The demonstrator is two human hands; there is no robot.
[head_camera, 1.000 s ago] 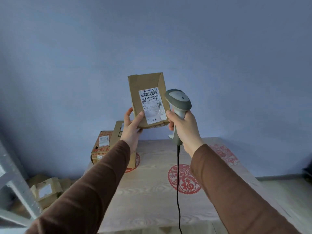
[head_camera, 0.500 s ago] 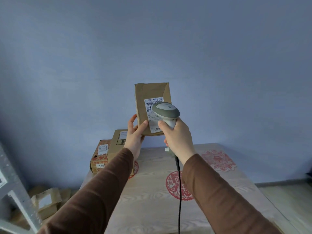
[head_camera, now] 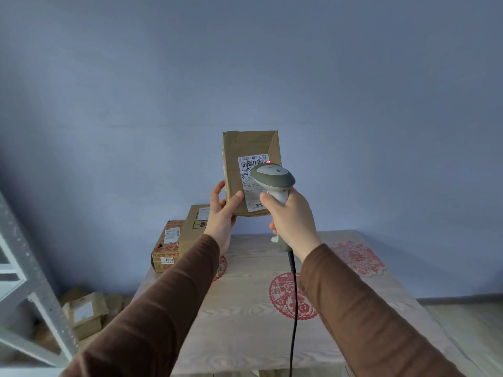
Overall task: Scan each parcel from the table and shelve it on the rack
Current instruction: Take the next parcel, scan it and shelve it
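Brown parcel [head_camera: 246, 172] pinched in our left hand [head_camera: 221, 213]; our right hand [head_camera: 292, 219] grips the scanner [head_camera: 273, 178], now raised before the parcel's label [head_camera: 251, 180].

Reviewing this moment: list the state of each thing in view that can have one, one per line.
Brown parcel: held upright above the table, label facing the scanner.
Scanner: aimed at the label, red light on the barcode.
Left hand: holds the parcel's lower left edge.
Right hand: wrapped round the scanner's grip.
Boxes on table: resting at the far left corner.
Boxes on floor: lying beside the rack.
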